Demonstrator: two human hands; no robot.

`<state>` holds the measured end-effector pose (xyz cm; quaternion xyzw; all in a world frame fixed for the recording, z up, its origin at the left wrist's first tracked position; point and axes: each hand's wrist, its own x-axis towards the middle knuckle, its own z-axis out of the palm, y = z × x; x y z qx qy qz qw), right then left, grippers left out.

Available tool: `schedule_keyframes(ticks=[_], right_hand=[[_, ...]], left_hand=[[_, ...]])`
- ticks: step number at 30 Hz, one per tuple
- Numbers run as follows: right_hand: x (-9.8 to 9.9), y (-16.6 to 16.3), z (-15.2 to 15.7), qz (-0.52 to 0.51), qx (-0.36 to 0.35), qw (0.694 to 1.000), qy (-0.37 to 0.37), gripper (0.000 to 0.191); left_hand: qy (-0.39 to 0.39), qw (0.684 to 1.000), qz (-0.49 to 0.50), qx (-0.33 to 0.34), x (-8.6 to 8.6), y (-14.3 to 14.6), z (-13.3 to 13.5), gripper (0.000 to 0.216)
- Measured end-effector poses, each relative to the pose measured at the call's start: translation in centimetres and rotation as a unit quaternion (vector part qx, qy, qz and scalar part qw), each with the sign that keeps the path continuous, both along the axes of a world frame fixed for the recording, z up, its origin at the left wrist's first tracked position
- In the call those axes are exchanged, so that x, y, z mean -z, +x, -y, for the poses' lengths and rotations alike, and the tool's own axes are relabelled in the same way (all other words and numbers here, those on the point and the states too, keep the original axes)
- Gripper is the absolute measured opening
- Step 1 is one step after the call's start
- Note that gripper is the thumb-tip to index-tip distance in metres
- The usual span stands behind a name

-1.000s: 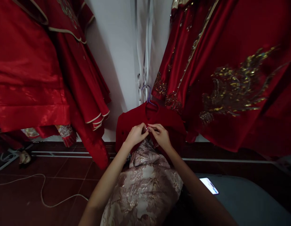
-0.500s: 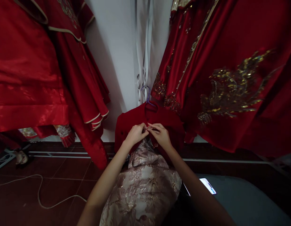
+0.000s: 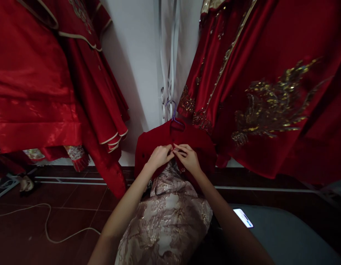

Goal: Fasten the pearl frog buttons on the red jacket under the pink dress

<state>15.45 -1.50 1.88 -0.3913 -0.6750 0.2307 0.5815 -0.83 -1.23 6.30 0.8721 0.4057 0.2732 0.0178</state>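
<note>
A dark red jacket [image 3: 199, 141] hangs in front of me on a purple hanger [image 3: 174, 112]. At the middle of its front opening, my left hand [image 3: 160, 156] pinches the jacket's edge between thumb and fingertips. Close beside it, the fingertips of my right hand [image 3: 189, 157] are closed on a small ornate button [image 3: 176, 149] there. The fingertips almost meet, and they hide the exact grip. Below the hands, shiny pinkish-beige patterned fabric [image 3: 170, 213] spreads toward me from under the jacket.
Red garments [image 3: 35, 73] hang at the left, and a red gown [image 3: 259, 154] with gold sequins hangs at the right. White metal bars [image 3: 173, 55] stand by the wall. A lit phone [image 3: 243, 218] lies on a grey seat [image 3: 281, 235]. A cable [image 3: 47, 224] crosses the tiled floor.
My fingertips have shifted slightly around the button, with the right fingers a touch further right. The jacket stays in place. The view has barely moved.
</note>
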Motion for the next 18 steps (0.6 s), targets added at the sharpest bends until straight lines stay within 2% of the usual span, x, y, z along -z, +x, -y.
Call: schedule_keyframes(ticks=[5,9,11,14,16,18], right_hand=[[-0.2,0.1,-0.7,0.017,-0.011,1.0,0.003,0.036],[-0.1,-0.4,-1.0,0.014,0.003,1.0,-0.001,0.039],[0.7,-0.6,-0.7,-0.013,0.02,1.0,-0.01,0.046],[3.4,-0.3,0.4,-0.019,0.059,0.998,-0.029,0.058],[5.4,0.5,1.3,0.032,0.08,0.995,-0.047,0.067],[7.2,1.6,1.9,0.09,0.086,0.989,-0.078,0.062]], left_hand=[[0.002,1.0,-0.028,-0.009,-0.1,0.1,-0.2,0.014],[-0.021,0.998,0.05,-0.019,0.8,0.8,-0.2,0.015],[-0.031,0.991,0.129,-0.007,2.0,1.3,0.0,0.014],[-0.056,0.968,0.246,0.016,4.9,2.0,0.4,0.019],[-0.084,0.948,0.307,0.023,7.0,2.4,0.7,0.03],[-0.127,0.927,0.351,0.029,8.6,2.7,0.6,0.039]])
